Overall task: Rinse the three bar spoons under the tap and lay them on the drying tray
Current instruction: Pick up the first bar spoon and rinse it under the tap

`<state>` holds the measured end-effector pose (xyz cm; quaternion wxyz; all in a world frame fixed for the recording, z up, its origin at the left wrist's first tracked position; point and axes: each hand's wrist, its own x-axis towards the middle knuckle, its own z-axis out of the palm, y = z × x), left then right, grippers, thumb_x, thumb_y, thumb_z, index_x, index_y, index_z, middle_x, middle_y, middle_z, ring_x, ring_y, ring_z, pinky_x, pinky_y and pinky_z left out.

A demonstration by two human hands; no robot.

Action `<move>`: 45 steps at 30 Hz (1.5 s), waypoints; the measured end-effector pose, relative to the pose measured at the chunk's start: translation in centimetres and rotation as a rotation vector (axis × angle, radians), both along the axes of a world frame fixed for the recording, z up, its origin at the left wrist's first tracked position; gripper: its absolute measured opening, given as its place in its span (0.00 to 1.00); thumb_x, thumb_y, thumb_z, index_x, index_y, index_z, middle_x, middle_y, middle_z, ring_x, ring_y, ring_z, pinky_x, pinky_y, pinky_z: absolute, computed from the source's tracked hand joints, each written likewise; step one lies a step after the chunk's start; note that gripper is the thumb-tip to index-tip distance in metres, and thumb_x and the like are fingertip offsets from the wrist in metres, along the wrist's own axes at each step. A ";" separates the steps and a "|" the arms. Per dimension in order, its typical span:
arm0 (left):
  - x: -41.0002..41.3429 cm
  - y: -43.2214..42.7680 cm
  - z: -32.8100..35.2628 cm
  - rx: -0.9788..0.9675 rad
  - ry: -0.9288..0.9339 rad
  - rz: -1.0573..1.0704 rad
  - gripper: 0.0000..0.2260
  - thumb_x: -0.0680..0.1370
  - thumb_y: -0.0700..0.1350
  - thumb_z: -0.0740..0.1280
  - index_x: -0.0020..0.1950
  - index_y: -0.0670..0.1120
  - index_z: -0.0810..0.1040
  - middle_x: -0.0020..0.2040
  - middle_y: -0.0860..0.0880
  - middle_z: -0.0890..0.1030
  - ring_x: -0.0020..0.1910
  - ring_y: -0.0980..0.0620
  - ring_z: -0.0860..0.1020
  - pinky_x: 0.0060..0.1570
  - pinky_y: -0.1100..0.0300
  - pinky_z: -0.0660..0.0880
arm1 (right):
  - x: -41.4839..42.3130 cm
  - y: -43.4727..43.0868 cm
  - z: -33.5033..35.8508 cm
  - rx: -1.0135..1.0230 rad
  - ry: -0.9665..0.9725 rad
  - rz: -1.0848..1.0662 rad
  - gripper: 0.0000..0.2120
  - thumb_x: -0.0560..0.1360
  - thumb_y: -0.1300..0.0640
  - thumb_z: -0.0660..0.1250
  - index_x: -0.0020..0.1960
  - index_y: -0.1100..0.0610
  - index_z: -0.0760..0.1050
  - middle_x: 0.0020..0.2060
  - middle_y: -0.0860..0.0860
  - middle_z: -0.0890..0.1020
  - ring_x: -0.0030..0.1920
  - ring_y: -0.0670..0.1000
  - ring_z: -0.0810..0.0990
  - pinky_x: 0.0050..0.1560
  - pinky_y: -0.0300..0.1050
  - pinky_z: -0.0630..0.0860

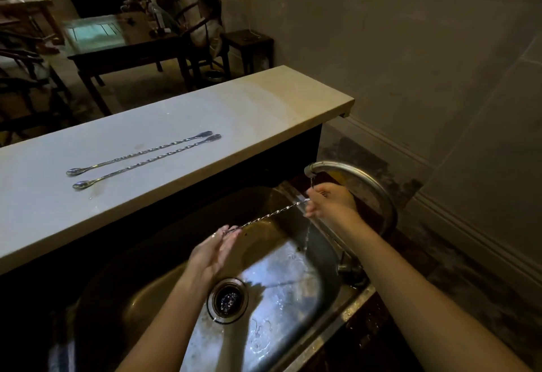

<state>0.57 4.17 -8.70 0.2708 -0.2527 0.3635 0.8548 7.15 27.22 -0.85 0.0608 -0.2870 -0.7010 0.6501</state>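
Note:
A long twisted bar spoon (269, 215) stretches across the steel sink (152, 257), held at both ends. My left hand (215, 250) pinches its near-left end with the fingertips. My right hand (330, 200) grips the far-right end directly under the tap spout (312, 170). A thin stream of water runs past my right hand into the basin. Two more bar spoons (140, 153) (146, 162) lie side by side on the pale counter (249, 108) behind the sink. No drying tray shows in the head view.
The sink's drain (227, 300) sits below my left hand, with wet patches on the basin floor. The curved tap pipe (372, 187) arches at the right. Beyond the counter stand a dark table (123, 49), chairs and a seated person (205, 20).

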 end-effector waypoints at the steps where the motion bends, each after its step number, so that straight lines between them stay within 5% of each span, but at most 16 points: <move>1: 0.4 -0.4 -0.1 0.037 -0.024 0.013 0.09 0.81 0.35 0.56 0.49 0.34 0.75 0.32 0.37 0.83 0.30 0.45 0.84 0.29 0.60 0.80 | -0.7 -0.3 0.0 -0.029 -0.015 -0.002 0.06 0.78 0.64 0.62 0.51 0.65 0.75 0.30 0.57 0.77 0.27 0.49 0.77 0.23 0.34 0.78; 5: 1.3 -1.5 0.2 0.079 -0.059 0.062 0.08 0.80 0.35 0.58 0.52 0.34 0.75 0.33 0.36 0.83 0.30 0.45 0.84 0.31 0.58 0.81 | -2.1 -0.6 -0.9 0.175 -0.130 0.059 0.11 0.80 0.58 0.58 0.46 0.61 0.77 0.26 0.53 0.76 0.24 0.48 0.73 0.24 0.38 0.72; 8: 1.4 -1.4 1.0 0.065 -0.042 0.079 0.07 0.79 0.36 0.60 0.52 0.33 0.75 0.32 0.36 0.83 0.29 0.46 0.84 0.28 0.59 0.80 | -2.5 -0.4 -1.2 0.245 -0.111 0.057 0.16 0.80 0.53 0.57 0.37 0.56 0.76 0.24 0.51 0.75 0.28 0.48 0.73 0.35 0.42 0.72; 14: 1.2 -0.6 0.1 0.021 0.005 0.097 0.14 0.81 0.44 0.56 0.55 0.34 0.72 0.31 0.39 0.84 0.29 0.49 0.84 0.30 0.60 0.81 | -1.8 0.1 -0.8 0.231 -0.025 0.193 0.08 0.78 0.60 0.60 0.42 0.55 0.76 0.29 0.49 0.77 0.30 0.44 0.74 0.33 0.36 0.71; 17: 0.7 -0.3 -0.5 -0.021 0.018 0.093 0.18 0.82 0.48 0.53 0.56 0.35 0.73 0.41 0.39 0.85 0.38 0.48 0.84 0.36 0.59 0.82 | -1.1 0.8 -1.2 0.468 -0.093 0.233 0.15 0.75 0.52 0.64 0.31 0.53 0.74 0.26 0.47 0.77 0.33 0.45 0.77 0.37 0.37 0.69; 20: -0.1 0.4 -0.2 -0.119 0.085 0.083 0.21 0.82 0.50 0.51 0.62 0.34 0.71 0.53 0.37 0.79 0.48 0.44 0.80 0.39 0.59 0.82 | 0.4 0.8 -2.0 0.596 -0.143 0.351 0.12 0.74 0.48 0.66 0.33 0.50 0.73 0.34 0.49 0.80 0.38 0.48 0.80 0.39 0.40 0.74; 25: -0.8 3.1 2.5 -0.301 0.337 -0.058 0.14 0.82 0.45 0.54 0.55 0.36 0.72 0.45 0.37 0.79 0.30 0.52 0.83 0.34 0.62 0.81 | 2.5 -1.2 -4.4 0.640 -0.097 0.611 0.05 0.77 0.53 0.62 0.46 0.48 0.77 0.42 0.48 0.82 0.43 0.45 0.80 0.47 0.43 0.78; 34: 1.7 12.4 6.8 -0.702 1.083 -0.555 0.08 0.79 0.41 0.61 0.54 0.42 0.78 0.38 0.51 0.80 0.35 0.57 0.80 0.32 0.69 0.75 | 5.8 -5.1 -9.7 0.387 -0.065 0.094 0.11 0.79 0.60 0.60 0.45 0.64 0.79 0.41 0.57 0.85 0.43 0.54 0.83 0.51 0.53 0.79; 38: 2.2 14.3 7.0 -0.655 1.115 -0.617 0.08 0.79 0.44 0.61 0.45 0.44 0.79 0.33 0.51 0.80 0.32 0.60 0.80 0.36 0.68 0.77 | 6.1 -4.6 -9.8 0.277 -0.048 0.006 0.12 0.79 0.63 0.59 0.45 0.69 0.78 0.37 0.57 0.81 0.41 0.53 0.79 0.50 0.51 0.77; 42: 1.4 13.8 6.8 -0.580 1.062 -0.637 0.09 0.79 0.38 0.60 0.55 0.38 0.77 0.39 0.48 0.80 0.34 0.59 0.81 0.40 0.66 0.79 | 6.2 -3.9 -10.2 0.259 -0.067 0.004 0.12 0.79 0.63 0.59 0.48 0.69 0.78 0.37 0.55 0.80 0.39 0.50 0.77 0.44 0.43 0.73; 45: 1.1 13.1 6.7 -0.610 1.036 -0.569 0.10 0.79 0.39 0.62 0.53 0.35 0.79 0.39 0.45 0.81 0.33 0.59 0.81 0.39 0.66 0.79 | 6.1 -4.0 -10.5 0.281 -0.064 0.031 0.11 0.79 0.62 0.58 0.49 0.67 0.77 0.39 0.54 0.80 0.40 0.49 0.78 0.42 0.40 0.73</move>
